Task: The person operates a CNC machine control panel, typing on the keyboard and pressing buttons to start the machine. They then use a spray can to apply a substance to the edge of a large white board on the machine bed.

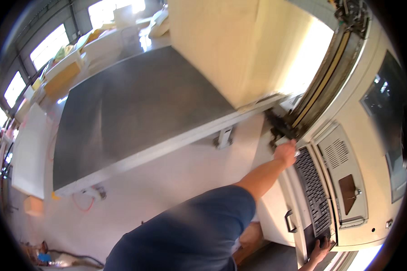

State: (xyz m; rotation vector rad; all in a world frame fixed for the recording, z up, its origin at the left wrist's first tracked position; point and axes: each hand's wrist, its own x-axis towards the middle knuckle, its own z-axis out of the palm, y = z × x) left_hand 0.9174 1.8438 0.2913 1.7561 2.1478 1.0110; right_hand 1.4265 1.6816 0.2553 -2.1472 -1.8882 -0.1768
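Observation:
My left arm, in a dark blue sleeve, stretches across to the far end of a pull-out keyboard tray. There my left hand point(285, 153) is closed, and a small pale bit shows beside its fingers; what it grips is not clear. A black keyboard point(313, 189) lies lengthwise on the tray between my two hands. At the tray's near end my right hand point(320, 252) rests with its fingers apart on a dark pad point(310, 238). Whether a mouse lies under that palm cannot be made out.
A cream machine cabinet point(377, 189) with a dark screen point(386, 90) stands at the right. Beside it runs an upright rail point(323, 81). A large pale yellow foam block point(212, 45) stands on a grey-topped table point(140, 108). The cabinet front has a black handle point(290, 221).

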